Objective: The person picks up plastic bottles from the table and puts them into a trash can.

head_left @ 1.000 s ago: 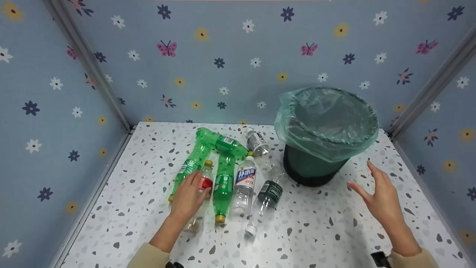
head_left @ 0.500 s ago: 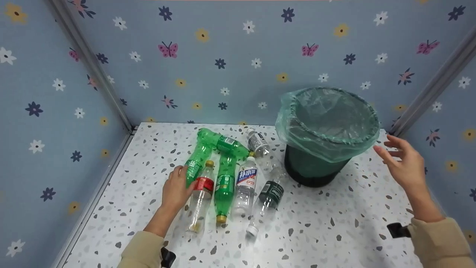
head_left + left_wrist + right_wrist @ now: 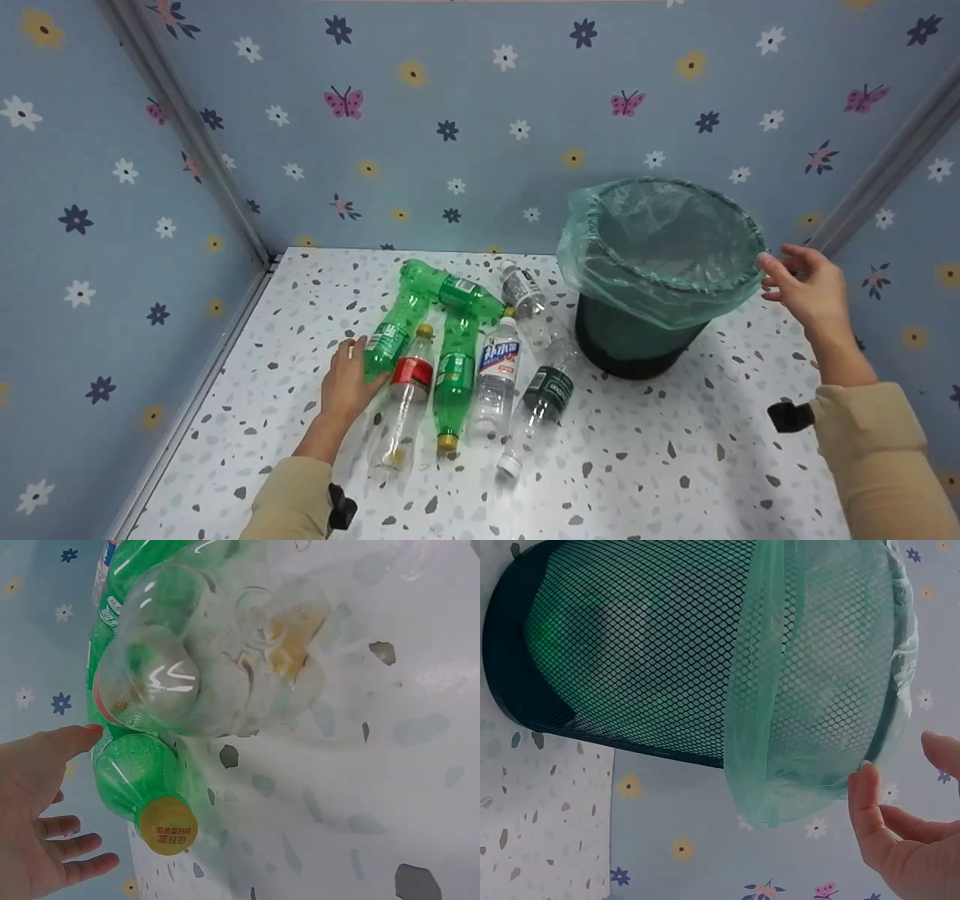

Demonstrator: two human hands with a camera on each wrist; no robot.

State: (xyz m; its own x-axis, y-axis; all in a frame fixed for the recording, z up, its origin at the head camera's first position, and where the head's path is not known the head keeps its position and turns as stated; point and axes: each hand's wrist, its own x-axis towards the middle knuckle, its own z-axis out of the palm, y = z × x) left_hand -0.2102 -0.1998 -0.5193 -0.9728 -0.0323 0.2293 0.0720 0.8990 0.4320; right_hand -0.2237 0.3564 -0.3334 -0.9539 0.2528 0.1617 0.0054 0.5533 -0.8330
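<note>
- Head view: the left hand (image 3: 346, 379) has slid leftward off the clear red-labelled plastic bottle (image 3: 401, 411) and now rests against the lower body of the leftmost green plastic bottle (image 3: 390, 336). Its fingers are relaxed and spread, pressing the bottle's side with no closed grip.
- Head view: the right hand (image 3: 806, 289) has risen from over the table (image 3: 675, 465) to the right rim of the dark mesh waste bin (image 3: 637, 341). Its fingertips are at the pale green plastic liner bag (image 3: 660, 247), fingers loosely extended and holding nothing.
- Head view: the bottles lie in a cluster to the left of the bin; none has been lifted.
- Left wrist view: the thumb tip touches the green bottle (image 3: 139, 780) just above its yellow cap (image 3: 166, 825). The other fingers hang loose below, so no grip is made.
- Right wrist view: the fingertips (image 3: 862, 799) meet the liner's (image 3: 810, 690) folded edge at the bin's (image 3: 630, 652) rim. The palm is open and nothing is pinched.
- Reading: one hand readies a green bottle while the other steadies the bin; judged an early stage.
</note>
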